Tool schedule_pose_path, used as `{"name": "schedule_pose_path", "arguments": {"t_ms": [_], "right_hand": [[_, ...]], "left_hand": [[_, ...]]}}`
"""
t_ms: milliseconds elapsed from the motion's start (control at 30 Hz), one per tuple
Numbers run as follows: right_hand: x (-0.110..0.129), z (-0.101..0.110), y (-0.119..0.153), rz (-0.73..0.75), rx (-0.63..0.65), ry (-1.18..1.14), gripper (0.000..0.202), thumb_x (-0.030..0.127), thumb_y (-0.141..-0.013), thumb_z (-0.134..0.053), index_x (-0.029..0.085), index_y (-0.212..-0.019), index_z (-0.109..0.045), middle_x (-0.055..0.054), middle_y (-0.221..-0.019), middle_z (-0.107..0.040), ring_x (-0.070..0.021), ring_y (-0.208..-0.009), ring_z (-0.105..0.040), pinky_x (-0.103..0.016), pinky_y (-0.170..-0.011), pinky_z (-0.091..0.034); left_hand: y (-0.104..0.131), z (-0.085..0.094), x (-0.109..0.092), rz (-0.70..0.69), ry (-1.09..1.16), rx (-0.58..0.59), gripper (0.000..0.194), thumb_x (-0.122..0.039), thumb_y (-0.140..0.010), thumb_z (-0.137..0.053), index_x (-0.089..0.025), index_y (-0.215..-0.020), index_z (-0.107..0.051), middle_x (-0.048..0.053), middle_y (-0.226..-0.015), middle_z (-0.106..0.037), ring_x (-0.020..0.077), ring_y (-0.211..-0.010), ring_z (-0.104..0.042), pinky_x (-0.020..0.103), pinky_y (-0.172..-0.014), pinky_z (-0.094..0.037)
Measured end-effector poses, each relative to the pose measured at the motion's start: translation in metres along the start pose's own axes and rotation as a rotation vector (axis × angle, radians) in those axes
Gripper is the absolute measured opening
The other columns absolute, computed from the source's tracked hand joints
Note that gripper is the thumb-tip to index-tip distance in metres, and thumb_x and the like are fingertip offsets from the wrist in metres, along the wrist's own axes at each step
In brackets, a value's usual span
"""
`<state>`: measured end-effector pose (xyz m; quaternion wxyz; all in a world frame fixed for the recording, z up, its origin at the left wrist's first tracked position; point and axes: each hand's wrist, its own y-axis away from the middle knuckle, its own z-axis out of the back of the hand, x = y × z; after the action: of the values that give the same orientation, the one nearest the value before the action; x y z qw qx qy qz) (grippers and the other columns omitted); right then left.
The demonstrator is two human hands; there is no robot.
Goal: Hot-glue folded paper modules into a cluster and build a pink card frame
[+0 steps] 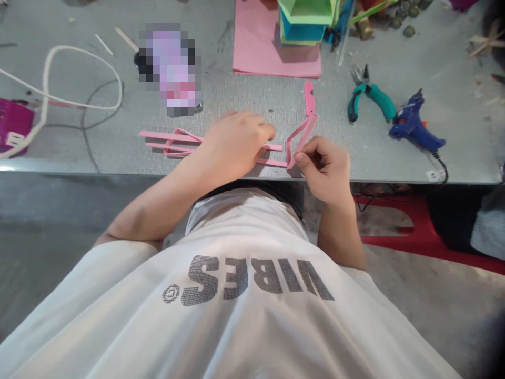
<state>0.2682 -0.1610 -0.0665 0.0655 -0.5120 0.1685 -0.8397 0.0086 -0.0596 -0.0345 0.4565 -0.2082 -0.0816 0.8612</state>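
Note:
My right hand (327,166) pinches a folded pink paper strip (305,139) between thumb and index finger near its lower end. The strip is bent at an angle and stands up from the table. My left hand (239,138) rests over the other pink strips (169,136), its fingers bent down onto them and the fingertips mostly hidden. Ends of those strips stick out on both sides of the hand, and one at the left is bent into a loop. Just beyond the folded strip lies a small flat pink tool (310,99) with dark holes.
Pliers with teal handles (373,100) and a blue glue gun (418,123) lie at the right. Pink paper sheets (256,47) sit at the back under green and blue folded pieces (305,23). A white cable (118,87) loops at left near a purple box (16,123).

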Motion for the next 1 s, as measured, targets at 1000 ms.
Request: {"name": "schedule_pose_path", "arguments": {"t_ms": [1000], "right_hand": [[-0.007,0.006,0.001,0.025,-0.030,0.050,0.038,0.059,-0.106,-0.088,0.027,-0.088,-0.076,0.000,-0.077,-0.071,-0.0171,-0.065,-0.054,-0.036,-0.061,-0.041]], "left_hand": [[-0.035,0.000,-0.026,-0.039,-0.249,0.180,0.037,-0.008,-0.108,-0.062,-0.022,-0.123,-0.093,0.012,-0.110,-0.087,0.0309,-0.103,-0.082,0.044,-0.085,-0.053]]}}
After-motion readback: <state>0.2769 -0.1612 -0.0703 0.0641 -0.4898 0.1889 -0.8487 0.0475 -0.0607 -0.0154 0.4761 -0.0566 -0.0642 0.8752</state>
